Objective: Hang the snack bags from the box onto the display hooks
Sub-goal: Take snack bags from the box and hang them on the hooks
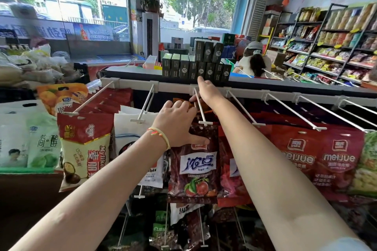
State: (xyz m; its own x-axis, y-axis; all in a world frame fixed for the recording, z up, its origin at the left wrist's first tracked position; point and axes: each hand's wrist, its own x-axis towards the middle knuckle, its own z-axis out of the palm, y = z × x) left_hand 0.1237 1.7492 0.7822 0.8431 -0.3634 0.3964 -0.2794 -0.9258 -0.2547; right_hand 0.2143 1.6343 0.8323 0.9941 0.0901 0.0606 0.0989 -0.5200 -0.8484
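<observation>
I see the long hook rail (pixel 175 87) crossing the far side. On its middle hook (pixel 201 109) hangs the dark snack bag (pixel 194 166): light, soft, crinkly film, likely slippery, best taken at the stiff top seam by the punched hole. My left hand (pixel 176 123) presses that seam, fingers curled over it. My right hand (pixel 206 92) pinches the hook's far end.

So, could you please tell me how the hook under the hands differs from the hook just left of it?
The middle hook is loaded, a dark tomato bag hanging at its tip; the left hook looks bare. The right hand touches the middle hook; nothing touches the left one. Both are white and share one rail.
</observation>
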